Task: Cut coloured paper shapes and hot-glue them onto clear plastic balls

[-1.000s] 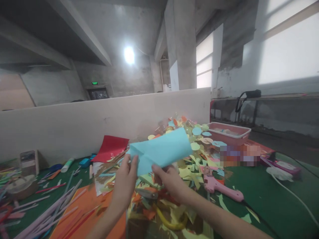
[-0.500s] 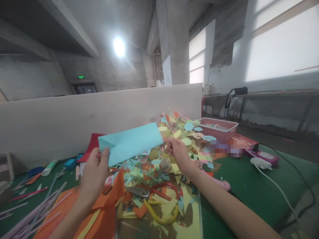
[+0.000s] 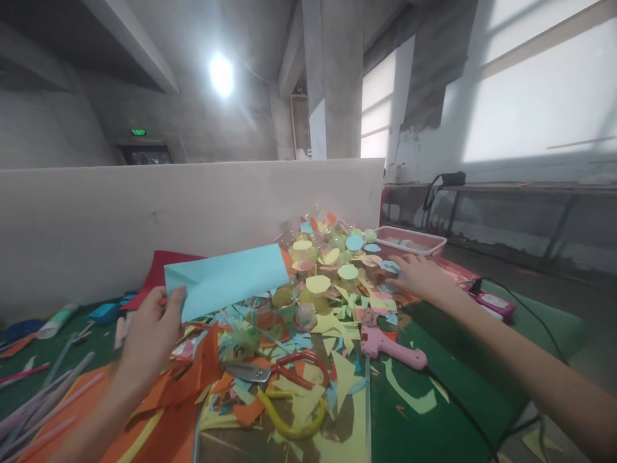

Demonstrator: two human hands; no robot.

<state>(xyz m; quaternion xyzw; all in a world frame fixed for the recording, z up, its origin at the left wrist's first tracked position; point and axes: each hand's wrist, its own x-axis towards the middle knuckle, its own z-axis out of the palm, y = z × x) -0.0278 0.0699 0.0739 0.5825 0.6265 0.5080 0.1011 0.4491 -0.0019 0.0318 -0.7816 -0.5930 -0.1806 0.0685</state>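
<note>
Your right hand [image 3: 417, 276] has let go of the blue paper [image 3: 226, 280] and gone out to 2 o'clock. It lies flat there, fingers loosely spread, on the scrap pile [image 3: 328, 289] just beside the pink tray [image 3: 409, 241]. Your left hand [image 3: 152, 328] alone holds the paper, pinching its lower left corner with the thumb in front. The paper is lifted above the table at 10 o'clock, its long edge rising to the right.

Count: one folded blue paper, one tray, one red sheet [image 3: 154, 273] behind the paper and one glue stick [image 3: 58, 320] at far 9 o'clock. One pink glue gun [image 3: 390, 347] lies at 5 o'clock, and one pair of red-handled scissors [image 3: 279, 370] at 6 o'clock has one yellow loop [image 3: 289, 421] just below it.

A white board [image 3: 120, 218] closes the table's far edge from 9 to 1 o'clock. Bare green mat [image 3: 434, 399] at 4 o'clock, between glue gun and right arm, is open room. Orange sheets [image 3: 168, 399] and thin strips [image 3: 38, 405] crowd 8 o'clock.
</note>
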